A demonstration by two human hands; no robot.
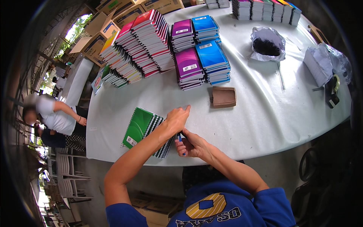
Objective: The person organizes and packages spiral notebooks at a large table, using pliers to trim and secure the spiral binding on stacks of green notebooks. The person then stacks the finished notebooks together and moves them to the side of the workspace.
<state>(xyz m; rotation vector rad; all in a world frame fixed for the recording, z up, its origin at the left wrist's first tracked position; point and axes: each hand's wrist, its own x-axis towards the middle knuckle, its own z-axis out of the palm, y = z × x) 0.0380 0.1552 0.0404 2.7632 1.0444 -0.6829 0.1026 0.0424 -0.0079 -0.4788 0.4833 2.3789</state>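
My left hand [177,119] is over the right end of a stack of green spiral notebooks [138,126], with a finger stretched out; its other fingers are mostly hidden. Close below it, my right hand [193,145] is closed around a small blue-handled hand tool [180,138] that looks like pliers. The tool's dark tip is by the notebooks' right edge, partly covered by my left hand. White coil bindings show along the fanned notebooks under my left forearm.
Tall stacks of red notebooks [145,19], purple notebooks [188,61] and blue notebooks [211,53] stand farther back. A brown block-like holder [224,97] lies right of my hands. Beyond it sits a bag of black coils [266,46]. Another person [62,115] stands at the left edge.
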